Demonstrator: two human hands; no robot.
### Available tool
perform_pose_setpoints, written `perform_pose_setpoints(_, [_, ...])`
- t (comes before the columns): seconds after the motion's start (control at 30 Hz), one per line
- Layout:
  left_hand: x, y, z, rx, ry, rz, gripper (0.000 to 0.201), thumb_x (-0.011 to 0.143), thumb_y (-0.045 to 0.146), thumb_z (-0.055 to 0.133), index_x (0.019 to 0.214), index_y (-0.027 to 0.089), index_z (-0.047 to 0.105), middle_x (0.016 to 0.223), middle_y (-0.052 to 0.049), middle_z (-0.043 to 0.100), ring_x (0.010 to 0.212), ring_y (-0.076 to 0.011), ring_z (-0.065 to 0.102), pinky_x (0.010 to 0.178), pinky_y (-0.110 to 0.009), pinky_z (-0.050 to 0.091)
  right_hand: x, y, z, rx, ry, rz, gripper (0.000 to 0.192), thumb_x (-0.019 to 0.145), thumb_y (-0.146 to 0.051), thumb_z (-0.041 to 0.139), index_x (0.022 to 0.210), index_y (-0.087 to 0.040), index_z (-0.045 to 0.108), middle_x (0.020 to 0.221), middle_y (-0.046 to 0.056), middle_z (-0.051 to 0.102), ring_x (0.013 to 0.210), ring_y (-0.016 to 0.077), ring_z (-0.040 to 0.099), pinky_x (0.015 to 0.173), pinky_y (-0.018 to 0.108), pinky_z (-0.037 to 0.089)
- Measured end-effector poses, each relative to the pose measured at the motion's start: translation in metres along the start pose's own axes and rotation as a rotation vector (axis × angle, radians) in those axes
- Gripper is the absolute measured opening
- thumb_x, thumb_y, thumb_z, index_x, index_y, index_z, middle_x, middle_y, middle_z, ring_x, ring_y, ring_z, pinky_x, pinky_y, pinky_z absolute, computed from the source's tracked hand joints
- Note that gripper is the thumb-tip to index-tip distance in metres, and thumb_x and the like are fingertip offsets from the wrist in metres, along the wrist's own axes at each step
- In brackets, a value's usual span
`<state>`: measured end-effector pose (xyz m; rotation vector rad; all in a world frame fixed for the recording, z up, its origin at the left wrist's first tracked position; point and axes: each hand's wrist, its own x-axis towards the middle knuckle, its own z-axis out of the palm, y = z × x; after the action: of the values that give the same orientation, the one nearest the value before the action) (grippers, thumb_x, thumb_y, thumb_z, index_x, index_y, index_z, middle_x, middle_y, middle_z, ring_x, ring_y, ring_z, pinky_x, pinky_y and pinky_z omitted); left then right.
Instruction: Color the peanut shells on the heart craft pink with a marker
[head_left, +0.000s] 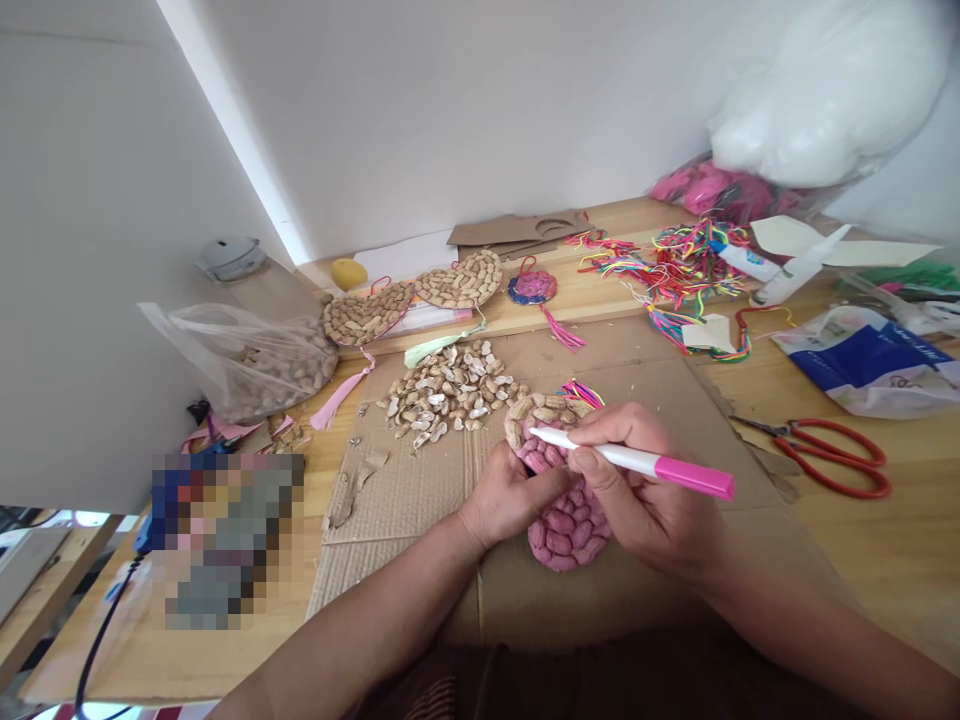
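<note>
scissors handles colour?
Red, on the scissors lying right of the cardboard; head view shows them clearly.

Three peanut plaques (559, 480) (one pink)

Bright, even daylight; soft shadows; wide-angle bending at edges; pixelated patch lower left; upper-right corner overexposed.

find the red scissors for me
The red scissors lie flat on the wooden table at the right, just off the cardboard sheet, below the blue-and-white packet.
</note>
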<state>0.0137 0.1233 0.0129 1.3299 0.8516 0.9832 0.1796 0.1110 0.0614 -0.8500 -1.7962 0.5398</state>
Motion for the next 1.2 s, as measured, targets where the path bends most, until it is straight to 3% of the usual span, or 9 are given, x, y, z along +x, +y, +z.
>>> perform_pose_setpoints(0.17, [0.0,0.0005,-0.0006,0.015,0.015,-0.039,0.024,0.086,0.039,0.072,0.085,0.018,0.059,0.086,-0.003,0.062,0.083,-0.0189,0.059,0.081,-0.033,0.052,-0.0002,-0.0001,-0.001,0.017,-0.028,-0.006,0.008,0.096,-0.019,0.061,0.103,-0.022,0.061,0.095,0.004,0.068,0.09,0.0187,0.068,0.078,0.032,0.056])
perform_pose_setpoints(0.33, [-0.0003,-0.0022,-0.0011,-0.021,0.001,-0.003,0.018,0.087,0.033,0.071,0.09,0.018,0.061,0.09,-0.003,0.063,0.087,-0.019,0.059,0.087,-0.034,0.052,-0.0005,-0.0001,-0.0004,0.029,-0.006,-0.011,0.012,0.096,-0.016,0.06,0.107,-0.021,0.061,0.097,0.003,0.067,0.092,0.0172,0.068,0.082,0.031,0.054])
perform_pose_setpoints(0.57, [-0.0012,-0.0035,-0.0018,-0.048,0.03,-0.016,0.023,0.086,0.035,0.074,0.096,0.017,0.065,0.092,-0.003,0.064,0.086,-0.0186,0.059,0.084,-0.032,0.051,-0.0026,0.0029,0.0012,0.029,-0.033,0.0,0.009,0.096,-0.018,0.061,0.105,-0.021,0.061,0.093,0.003,0.066,0.087,0.0165,0.067,0.079,0.03,0.054])
perform_pose_setpoints(0.77, [-0.0018,-0.0009,-0.0006,-0.074,-0.011,-0.044,0.026,0.086,0.034,0.073,0.106,0.018,0.068,0.103,-0.006,0.071,0.099,-0.0232,0.065,0.096,-0.038,0.052,-0.002,0.0019,0.0013,-0.005,0.064,-0.012,0.014,0.096,-0.016,0.061,0.109,-0.021,0.061,0.098,0.003,0.066,0.092,0.0157,0.068,0.081,0.028,0.055])
perform_pose_setpoints(0.87, [-0.0014,-0.0008,-0.0003,-0.088,-0.011,-0.028,0.028,0.086,0.033,0.073,0.109,0.018,0.068,0.107,-0.007,0.071,0.102,-0.0247,0.065,0.099,-0.04,0.051,-0.0017,0.0019,0.0006,0.003,0.04,-0.002,0.012,0.097,-0.016,0.06,0.108,-0.021,0.061,0.097,0.003,0.066,0.092,0.0154,0.068,0.08,0.028,0.055])
perform_pose_setpoints(1.07, [-0.0002,-0.0044,-0.0029,-0.09,0.016,-0.007,0.018,0.087,0.03,0.072,0.098,0.018,0.066,0.093,-0.004,0.066,0.092,-0.0209,0.062,0.09,-0.035,0.052,-0.0014,0.0016,0.0012,0.018,-0.017,-0.011,0.01,0.096,-0.017,0.061,0.105,-0.02,0.061,0.093,0.002,0.066,0.088,0.0149,0.068,0.08,0.028,0.054])
perform_pose_setpoints(1.2, [-0.0005,-0.0035,-0.0025,-0.092,0.011,-0.013,0.022,0.086,0.031,0.074,0.101,0.018,0.067,0.098,-0.005,0.067,0.095,-0.022,0.062,0.092,-0.036,0.052,-0.002,0.0017,0.0021,0.02,0.019,-0.017,0.013,0.097,-0.016,0.06,0.109,-0.021,0.06,0.096,0.002,0.067,0.091,0.0153,0.068,0.081,0.028,0.055])
